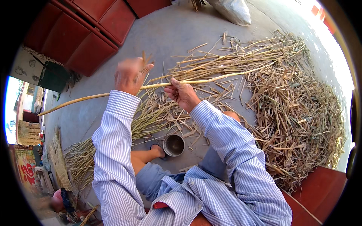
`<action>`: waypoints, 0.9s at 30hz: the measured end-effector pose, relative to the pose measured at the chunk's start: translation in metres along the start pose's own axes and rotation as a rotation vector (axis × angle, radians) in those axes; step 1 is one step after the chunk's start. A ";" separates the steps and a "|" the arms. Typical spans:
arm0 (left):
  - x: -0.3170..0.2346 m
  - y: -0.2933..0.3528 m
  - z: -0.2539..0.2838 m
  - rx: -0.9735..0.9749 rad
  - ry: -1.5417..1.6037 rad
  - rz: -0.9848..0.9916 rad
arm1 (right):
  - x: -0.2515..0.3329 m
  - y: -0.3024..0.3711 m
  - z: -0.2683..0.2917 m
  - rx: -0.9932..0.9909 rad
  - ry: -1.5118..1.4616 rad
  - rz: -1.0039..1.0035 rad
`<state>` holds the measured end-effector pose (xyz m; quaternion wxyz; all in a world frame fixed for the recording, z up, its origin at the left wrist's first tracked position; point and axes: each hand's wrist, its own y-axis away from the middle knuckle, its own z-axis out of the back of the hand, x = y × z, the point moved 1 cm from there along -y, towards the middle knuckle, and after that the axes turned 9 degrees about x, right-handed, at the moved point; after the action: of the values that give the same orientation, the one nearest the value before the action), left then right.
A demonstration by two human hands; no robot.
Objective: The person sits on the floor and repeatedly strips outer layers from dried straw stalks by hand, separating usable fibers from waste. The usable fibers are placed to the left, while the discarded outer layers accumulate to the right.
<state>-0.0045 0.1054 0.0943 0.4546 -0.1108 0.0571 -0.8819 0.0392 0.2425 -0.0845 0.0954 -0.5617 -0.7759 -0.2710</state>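
Observation:
A long, pale reed stalk [211,80] crosses in front of me, its left end reaching far past my left sleeve. My right hand [182,95] pinches it near the middle between thumb and fingers. Raised just above the stalk is my left hand [130,75], partly smeared by motion. Brown dry leaf scraps [146,59] stick up from its fingers, which seem closed on them. Beyond my right hand lies a bundle of similar stalks [230,64] on the floor.
A big heap of dry leaf husks [290,124] lies at the right. Thin stalks [81,158] spread at the left. A round metal bowl [174,145] stands by my foot. Red padded seats [75,35] are at the far left, a white sack [233,11] at the back.

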 end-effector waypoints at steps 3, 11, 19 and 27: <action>-0.002 0.007 -0.044 -0.054 -0.105 -0.241 | -0.003 0.001 -0.007 0.051 -0.007 0.050; 0.057 0.046 -0.027 0.014 0.030 -0.151 | 0.006 0.001 0.013 -0.130 -0.001 0.171; 0.097 0.079 -0.020 -0.014 0.037 -0.119 | 0.013 0.006 0.004 -0.035 0.148 0.208; 0.049 0.052 -0.060 0.086 0.524 0.113 | 0.022 0.011 -0.001 0.092 0.195 0.269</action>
<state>-0.0062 0.0353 0.0333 0.4769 0.1442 0.1415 -0.8554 0.0419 0.2626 -0.0702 0.2312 -0.6266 -0.6923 -0.2732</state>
